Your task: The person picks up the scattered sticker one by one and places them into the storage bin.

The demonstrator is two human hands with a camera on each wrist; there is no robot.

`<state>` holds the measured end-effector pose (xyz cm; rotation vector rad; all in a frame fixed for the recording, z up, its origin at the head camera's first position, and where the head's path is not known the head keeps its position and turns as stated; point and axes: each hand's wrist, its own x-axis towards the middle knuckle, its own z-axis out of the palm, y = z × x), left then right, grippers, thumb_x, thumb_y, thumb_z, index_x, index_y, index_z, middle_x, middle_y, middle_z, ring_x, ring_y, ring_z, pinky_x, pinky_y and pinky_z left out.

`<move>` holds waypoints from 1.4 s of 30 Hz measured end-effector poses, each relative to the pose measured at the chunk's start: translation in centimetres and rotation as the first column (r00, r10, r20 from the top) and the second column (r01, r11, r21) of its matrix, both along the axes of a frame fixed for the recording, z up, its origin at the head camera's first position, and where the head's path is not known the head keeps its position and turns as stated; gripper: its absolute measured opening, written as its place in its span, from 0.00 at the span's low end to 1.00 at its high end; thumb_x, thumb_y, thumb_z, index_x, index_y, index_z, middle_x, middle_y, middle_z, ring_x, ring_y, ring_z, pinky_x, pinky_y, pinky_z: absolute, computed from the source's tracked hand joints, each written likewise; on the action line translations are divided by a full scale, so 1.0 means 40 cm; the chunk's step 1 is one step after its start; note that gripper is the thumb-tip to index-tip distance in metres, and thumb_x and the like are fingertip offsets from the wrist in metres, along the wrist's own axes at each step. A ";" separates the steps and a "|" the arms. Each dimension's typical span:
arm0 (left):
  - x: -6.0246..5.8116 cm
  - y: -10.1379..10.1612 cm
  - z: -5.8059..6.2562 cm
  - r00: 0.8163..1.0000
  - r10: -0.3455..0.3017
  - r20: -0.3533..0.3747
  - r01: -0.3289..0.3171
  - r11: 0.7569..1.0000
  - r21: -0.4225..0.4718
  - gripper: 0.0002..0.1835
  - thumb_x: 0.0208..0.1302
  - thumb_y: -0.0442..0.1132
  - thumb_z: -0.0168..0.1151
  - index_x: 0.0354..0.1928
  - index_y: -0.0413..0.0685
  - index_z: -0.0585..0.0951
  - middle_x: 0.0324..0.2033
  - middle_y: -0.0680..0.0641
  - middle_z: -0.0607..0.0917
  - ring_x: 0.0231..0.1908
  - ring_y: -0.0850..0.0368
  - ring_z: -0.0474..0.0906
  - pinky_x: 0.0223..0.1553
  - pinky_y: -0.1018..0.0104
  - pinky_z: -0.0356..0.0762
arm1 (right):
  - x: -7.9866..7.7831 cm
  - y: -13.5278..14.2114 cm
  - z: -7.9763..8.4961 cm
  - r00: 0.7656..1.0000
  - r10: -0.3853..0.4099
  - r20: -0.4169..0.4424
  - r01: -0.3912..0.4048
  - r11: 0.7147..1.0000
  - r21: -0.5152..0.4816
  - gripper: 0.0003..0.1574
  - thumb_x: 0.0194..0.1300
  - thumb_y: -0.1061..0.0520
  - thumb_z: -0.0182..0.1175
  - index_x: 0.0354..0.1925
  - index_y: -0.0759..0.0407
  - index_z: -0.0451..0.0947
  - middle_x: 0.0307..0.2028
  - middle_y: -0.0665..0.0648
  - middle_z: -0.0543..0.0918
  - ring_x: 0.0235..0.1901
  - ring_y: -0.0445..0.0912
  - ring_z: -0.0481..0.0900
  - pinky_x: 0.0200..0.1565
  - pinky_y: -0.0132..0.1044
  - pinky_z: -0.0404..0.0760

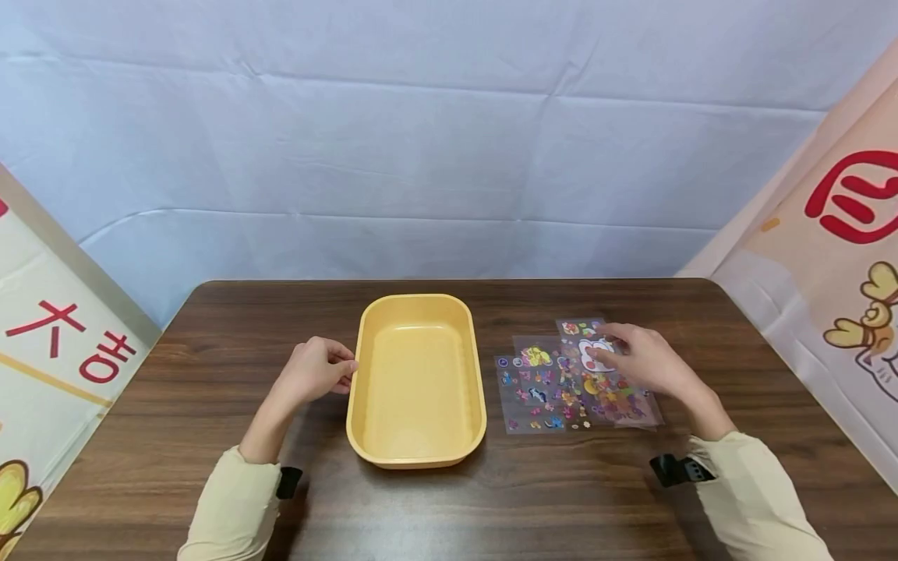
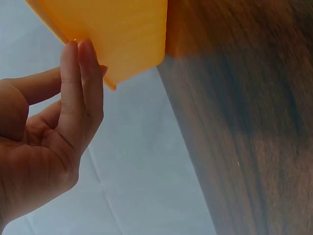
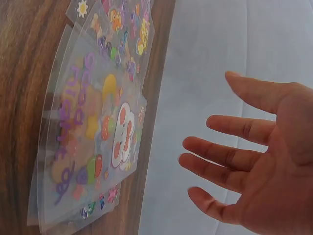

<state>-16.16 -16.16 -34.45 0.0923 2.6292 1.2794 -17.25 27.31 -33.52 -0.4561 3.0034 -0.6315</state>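
A yellow plastic tray, deep and round-cornered, stands on the table in the head view with nothing in it. At its left rim, my left hand pinches the edge with the fingertips; in the left wrist view straight fingers lie against the tray's outer wall. To the right of the tray lie several clear sticker sheets, overlapping one another. My right hand hovers over them, fingers spread and holding nothing. The top sheet in the right wrist view carries a white bunny face, fruit and purple lettering.
Everything rests on a dark wood-grain table. Behind it hangs a pale blue-white cloth. Printed banners with red characters and cartoon drawings stand at both sides. A black strap device sits at my right cuff.
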 end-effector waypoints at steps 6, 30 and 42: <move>0.001 0.002 -0.001 1.000 0.017 0.000 -0.017 1.000 0.009 0.09 0.61 0.29 0.57 0.39 0.27 0.79 0.26 0.43 0.82 0.24 0.54 0.81 0.29 0.60 0.83 | -0.012 0.015 0.000 0.999 0.000 0.032 0.000 1.000 -0.027 0.23 0.62 0.59 0.58 0.51 0.74 0.72 0.36 0.65 0.79 0.27 0.45 0.72 0.28 0.40 0.74; 0.002 0.006 0.005 0.999 0.035 0.024 -0.035 0.999 0.014 0.08 0.61 0.29 0.57 0.38 0.28 0.79 0.27 0.43 0.81 0.25 0.55 0.81 0.29 0.60 0.83 | -0.048 0.116 -0.029 0.922 -0.157 0.353 0.213 0.969 -0.123 0.17 0.58 0.58 0.61 0.37 0.75 0.75 0.29 0.62 0.78 0.29 0.51 0.77 0.30 0.44 0.82; 0.001 0.011 0.008 0.997 0.065 0.044 -0.065 0.998 0.005 0.07 0.62 0.30 0.57 0.36 0.29 0.80 0.26 0.43 0.81 0.23 0.55 0.81 0.28 0.60 0.83 | -0.052 0.127 -0.050 0.889 -0.179 0.420 0.265 0.952 -0.155 0.16 0.57 0.58 0.63 0.33 0.72 0.74 0.22 0.56 0.73 0.23 0.46 0.72 0.25 0.40 0.80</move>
